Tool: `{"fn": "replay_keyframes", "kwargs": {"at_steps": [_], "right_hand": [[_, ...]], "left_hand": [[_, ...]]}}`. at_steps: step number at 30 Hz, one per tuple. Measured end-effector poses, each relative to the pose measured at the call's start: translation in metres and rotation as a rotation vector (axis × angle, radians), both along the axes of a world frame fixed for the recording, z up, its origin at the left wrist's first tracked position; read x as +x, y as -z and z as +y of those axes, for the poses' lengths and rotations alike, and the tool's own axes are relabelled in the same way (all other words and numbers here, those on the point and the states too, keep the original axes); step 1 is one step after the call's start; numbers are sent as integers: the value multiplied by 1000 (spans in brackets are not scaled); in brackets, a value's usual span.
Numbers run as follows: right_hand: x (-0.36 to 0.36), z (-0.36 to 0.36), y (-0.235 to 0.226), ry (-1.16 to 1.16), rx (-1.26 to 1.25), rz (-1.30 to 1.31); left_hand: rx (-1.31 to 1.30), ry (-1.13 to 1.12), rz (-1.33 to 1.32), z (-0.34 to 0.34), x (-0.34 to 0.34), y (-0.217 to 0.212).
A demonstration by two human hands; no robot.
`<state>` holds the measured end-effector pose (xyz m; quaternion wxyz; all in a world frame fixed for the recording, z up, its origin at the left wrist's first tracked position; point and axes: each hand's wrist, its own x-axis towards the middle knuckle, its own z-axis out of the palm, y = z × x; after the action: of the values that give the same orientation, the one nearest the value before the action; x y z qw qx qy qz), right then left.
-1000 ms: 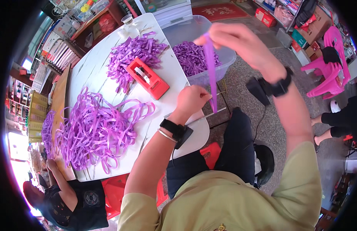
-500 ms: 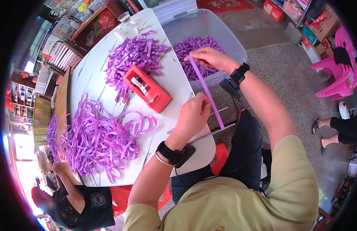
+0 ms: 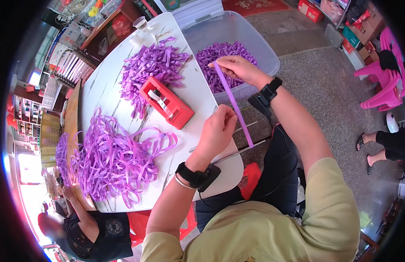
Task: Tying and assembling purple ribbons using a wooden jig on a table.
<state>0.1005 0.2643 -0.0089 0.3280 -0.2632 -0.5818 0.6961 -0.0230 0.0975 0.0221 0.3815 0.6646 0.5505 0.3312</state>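
My right hand pinches one end of a purple ribbon above a clear plastic bin. The strip runs taut and slanting down past the table edge to thin metal rods; whether it loops round one I cannot tell. Beside the strip, my left hand is curled closed over the table edge, and anything inside its fingers is hidden. A red tape dispenser sits on the table beyond that hand. Left of it lies a loose heap of long purple ribbons, with a pile of shorter looped ribbons farther back.
The clear bin holds many purple ribbon pieces and stands against the white marbled table. At the left, another person handles purple ribbon. Pink plastic chairs and a bystander's legs are at the right.
Both hands stay almost in place, the left shifting very slightly. The ribbon remains stretched between my right hand and the rods.
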Motion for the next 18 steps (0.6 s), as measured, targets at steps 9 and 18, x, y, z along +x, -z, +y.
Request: {"fn": "replay_keyframes", "kwargs": {"at_steps": [9,18], "right_hand": [[16,-20,69,63,-250,-178],[97,-174,117,-195,-332,-461]], "left_hand": [[32,57,157,1,2,0],[47,121,289,4,4,-1]]}}
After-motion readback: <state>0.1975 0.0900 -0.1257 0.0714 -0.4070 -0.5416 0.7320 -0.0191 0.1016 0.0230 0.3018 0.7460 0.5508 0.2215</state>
